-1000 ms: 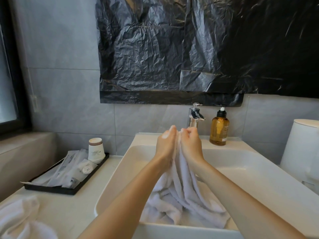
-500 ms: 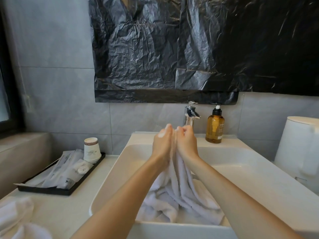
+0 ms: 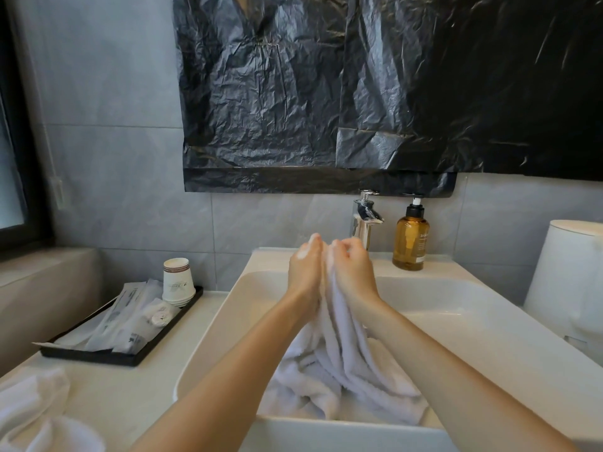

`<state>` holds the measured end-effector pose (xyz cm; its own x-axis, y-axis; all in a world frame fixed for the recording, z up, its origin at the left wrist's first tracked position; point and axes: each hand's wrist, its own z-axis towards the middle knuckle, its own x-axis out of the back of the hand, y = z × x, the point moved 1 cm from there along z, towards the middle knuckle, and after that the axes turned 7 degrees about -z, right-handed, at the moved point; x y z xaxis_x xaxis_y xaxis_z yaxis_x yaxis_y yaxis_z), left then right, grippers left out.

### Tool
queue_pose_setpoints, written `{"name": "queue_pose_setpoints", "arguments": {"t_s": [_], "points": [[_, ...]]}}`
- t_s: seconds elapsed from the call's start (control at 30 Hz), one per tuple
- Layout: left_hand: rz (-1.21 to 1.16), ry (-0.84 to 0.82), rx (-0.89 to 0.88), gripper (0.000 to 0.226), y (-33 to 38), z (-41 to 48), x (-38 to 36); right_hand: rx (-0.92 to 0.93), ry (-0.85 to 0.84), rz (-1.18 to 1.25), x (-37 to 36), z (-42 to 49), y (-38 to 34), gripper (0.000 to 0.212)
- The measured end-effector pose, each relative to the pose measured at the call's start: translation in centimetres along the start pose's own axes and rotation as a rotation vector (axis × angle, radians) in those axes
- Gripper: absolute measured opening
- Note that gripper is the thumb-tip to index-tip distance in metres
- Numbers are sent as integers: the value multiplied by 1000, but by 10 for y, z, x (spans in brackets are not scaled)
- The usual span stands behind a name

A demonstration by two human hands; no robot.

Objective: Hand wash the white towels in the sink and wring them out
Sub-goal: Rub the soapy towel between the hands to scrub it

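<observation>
A white towel lies bunched in the white rectangular sink, with one part drawn up above the basin. My left hand and my right hand grip that raised part side by side, with towel cloth between them. There is white foam on the fingers of my left hand. The lower folds of the towel trail down onto the sink floor. Another white towel sits crumpled on the counter at the bottom left.
A chrome faucet stands behind my hands, an amber soap pump bottle to its right. A black tray with wrapped toiletries and paper cups sits left of the sink. A white rounded container stands at the right.
My hands keep hold of the raised towel and shift slightly against each other. The view has drifted a little to the left.
</observation>
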<state>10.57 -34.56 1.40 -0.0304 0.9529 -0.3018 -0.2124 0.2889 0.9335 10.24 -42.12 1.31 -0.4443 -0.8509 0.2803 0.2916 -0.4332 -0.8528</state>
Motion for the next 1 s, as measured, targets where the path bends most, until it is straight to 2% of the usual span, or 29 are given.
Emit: {"name": "queue_pose_setpoints", "arguments": {"t_s": [0.07,0.17,0.3,0.37,0.43,0.47,0.57,0.63,0.7,0.83,0.87,1.0], "points": [[8,-2,5,35,1,-3,-3,-2,44,-13,2,-1,-1,14],[-5,62,-30,38,3,4,5,163,-46,-66,-5,-21,-1,17],[12,-28,-6,31,2,-8,-6,-24,79,38,7,3,-4,13],[28,-10,-28,33,5,-6,-3,60,38,4,6,-7,-3,14],[-1,35,-53,35,6,0,4,158,-97,-36,-1,-21,-1,17],[-6,33,-44,35,6,1,5,142,-98,-37,-1,-18,-1,17],[8,-21,-1,31,3,-7,-4,-37,63,31,5,1,-4,15],[20,13,-22,35,4,-6,-3,54,55,-2,3,-9,-4,15],[13,79,-52,40,5,0,3,164,-54,-59,-2,-24,-2,18],[20,24,11,34,2,-7,-2,21,53,-27,5,-2,-2,17],[23,29,17,34,3,-7,-2,41,60,-46,4,-4,-2,17],[-3,112,14,35,7,-1,5,176,-93,-138,-1,-18,1,20]]}}
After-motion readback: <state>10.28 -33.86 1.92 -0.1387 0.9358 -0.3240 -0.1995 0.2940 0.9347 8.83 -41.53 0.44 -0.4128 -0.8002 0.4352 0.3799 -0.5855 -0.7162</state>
